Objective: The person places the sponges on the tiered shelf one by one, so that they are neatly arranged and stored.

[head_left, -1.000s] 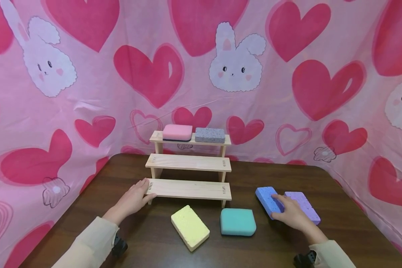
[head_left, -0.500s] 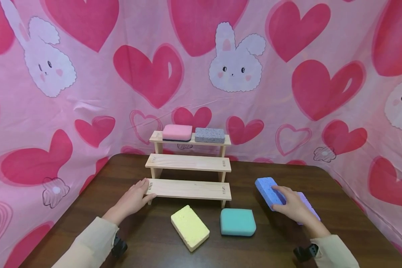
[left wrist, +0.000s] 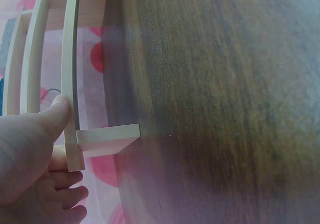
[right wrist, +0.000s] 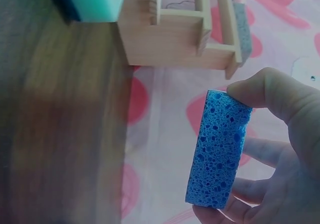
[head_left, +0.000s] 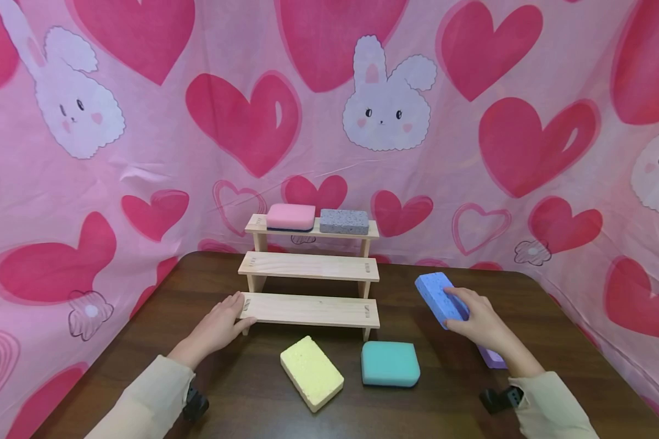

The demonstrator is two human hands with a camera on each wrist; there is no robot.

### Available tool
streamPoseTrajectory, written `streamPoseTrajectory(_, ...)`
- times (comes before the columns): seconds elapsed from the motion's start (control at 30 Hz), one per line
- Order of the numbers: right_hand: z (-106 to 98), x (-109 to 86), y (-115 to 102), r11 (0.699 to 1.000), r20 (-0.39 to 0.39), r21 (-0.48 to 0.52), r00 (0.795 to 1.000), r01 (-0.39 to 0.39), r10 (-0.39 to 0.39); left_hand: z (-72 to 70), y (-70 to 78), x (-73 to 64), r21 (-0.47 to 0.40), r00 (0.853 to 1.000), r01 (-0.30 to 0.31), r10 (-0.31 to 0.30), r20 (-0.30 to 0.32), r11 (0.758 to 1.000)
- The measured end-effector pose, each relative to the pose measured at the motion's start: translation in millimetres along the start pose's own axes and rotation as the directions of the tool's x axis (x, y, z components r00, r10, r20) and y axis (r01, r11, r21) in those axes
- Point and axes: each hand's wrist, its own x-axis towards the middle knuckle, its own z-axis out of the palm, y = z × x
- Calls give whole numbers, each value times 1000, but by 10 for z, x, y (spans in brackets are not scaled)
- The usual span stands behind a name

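Observation:
In the head view my right hand pinches a blue sponge between thumb and fingers, raised above the table to the right of a three-step wooden stand. The right wrist view shows the pitted narrow side of that blue sponge, thumb on one end and fingertips at the other. My left hand grips the left end of the stand's lowest step, its thumb on the board in the left wrist view. A pink sponge and a speckled grey sponge sit side by side on the top step.
On the dark wooden table, a yellow sponge lies slanted before the stand, with a teal sponge to its right. A purple sponge is partly hidden under my right forearm. A pink heart-print cloth hangs behind.
My right hand has lifted the blue sponge off the table and moved it up and away from me; the hand now covers more of the purple sponge. The left hand stays at the stand.

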Motion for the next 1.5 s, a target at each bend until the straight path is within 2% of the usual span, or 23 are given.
streamPoseTrajectory(0.2,-63,69,-93,999,-8,5,999,41,-41,1,-6,-1,0,1000,9,-9,14,1000)
streamPoseTrajectory(0.6,-117,182,-289,991,-27,29,991,132,-131,-3,3,-8,-1,1000,2,-2,3,1000)
streamPoseTrajectory(0.87,-42,242,-395,981,-24,23,981,194,-193,-10,8,-9,3,1000,-8,8,-2,1000)
streamPoseTrajectory(1.5,90,421,-710,970,34,30,969,242,-243,2,-4,3,-7,999,18,-18,27,1000)
